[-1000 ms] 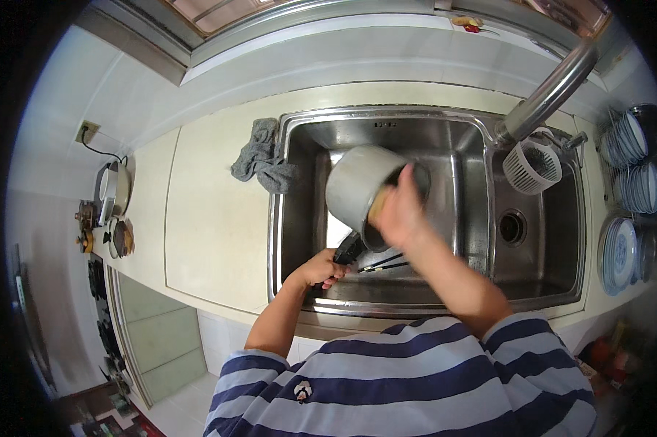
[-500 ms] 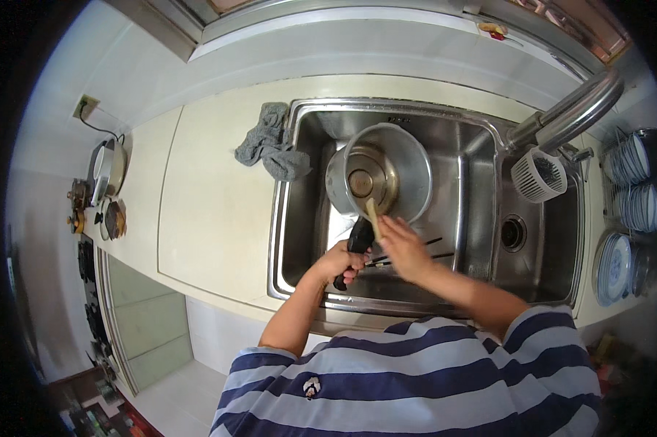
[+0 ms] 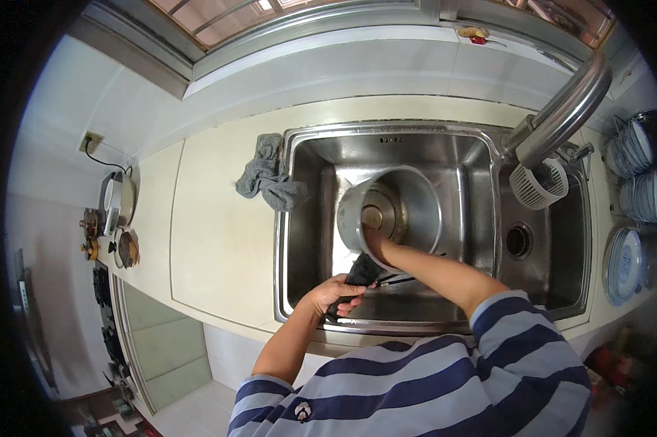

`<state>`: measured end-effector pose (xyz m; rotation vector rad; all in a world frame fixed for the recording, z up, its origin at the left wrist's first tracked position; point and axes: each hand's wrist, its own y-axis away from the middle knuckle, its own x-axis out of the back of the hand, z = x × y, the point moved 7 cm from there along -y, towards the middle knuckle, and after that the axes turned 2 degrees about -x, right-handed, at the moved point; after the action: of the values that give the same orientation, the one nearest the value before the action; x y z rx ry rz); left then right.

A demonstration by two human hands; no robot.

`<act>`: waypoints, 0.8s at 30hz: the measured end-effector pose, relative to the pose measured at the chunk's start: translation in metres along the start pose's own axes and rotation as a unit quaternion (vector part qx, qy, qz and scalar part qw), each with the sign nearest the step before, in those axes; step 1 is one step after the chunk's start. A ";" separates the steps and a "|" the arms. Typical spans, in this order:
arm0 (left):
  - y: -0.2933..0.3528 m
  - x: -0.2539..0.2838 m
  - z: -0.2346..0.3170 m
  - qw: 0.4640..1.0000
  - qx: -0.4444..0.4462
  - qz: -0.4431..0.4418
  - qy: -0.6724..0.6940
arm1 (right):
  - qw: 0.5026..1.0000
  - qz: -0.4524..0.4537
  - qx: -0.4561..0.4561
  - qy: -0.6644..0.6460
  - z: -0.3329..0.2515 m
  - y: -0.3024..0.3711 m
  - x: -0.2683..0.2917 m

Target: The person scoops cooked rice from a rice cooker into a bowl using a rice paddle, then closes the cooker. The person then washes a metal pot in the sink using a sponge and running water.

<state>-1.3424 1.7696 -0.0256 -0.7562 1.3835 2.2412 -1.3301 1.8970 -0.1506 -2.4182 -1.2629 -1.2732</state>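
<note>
A deep metal pot (image 3: 432, 211) lies tipped in the large basin of the steel sink (image 3: 328, 135), its open mouth facing up toward me. My left hand (image 3: 336, 293) is closed round its black handle (image 3: 363, 269) near the front of the basin. My right hand (image 3: 378, 244) reaches over the rim into the pot, close to its near wall. The pot hides most of its fingers, and what they hold does not show. Thin dark sticks (image 3: 395, 278) lie under the pot and my right forearm.
A grey cloth (image 3: 270, 175) hangs over the sink's left rim. At the right are the faucet (image 3: 572, 109), a white slotted basket (image 3: 538, 182) and the smaller basin's drain (image 3: 518, 240). Plates and bowls (image 3: 623, 266) stand along the right edge. Pans (image 3: 121, 200) sit far left.
My right hand has gone from outside the rim, with a yellowish flat piece under its fingers, down into the pot. My left hand keeps the handle. The whole view has shifted slightly.
</note>
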 end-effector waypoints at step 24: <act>0.011 0.030 0.030 0.973 -0.068 0.107 -0.191 | 0.949 -0.231 -0.132 0.168 0.041 0.035 0.030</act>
<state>-1.3793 1.7933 -0.0263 -0.2000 1.1793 2.5003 -1.2706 1.9120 -0.1465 -1.9817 -1.6970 -1.9931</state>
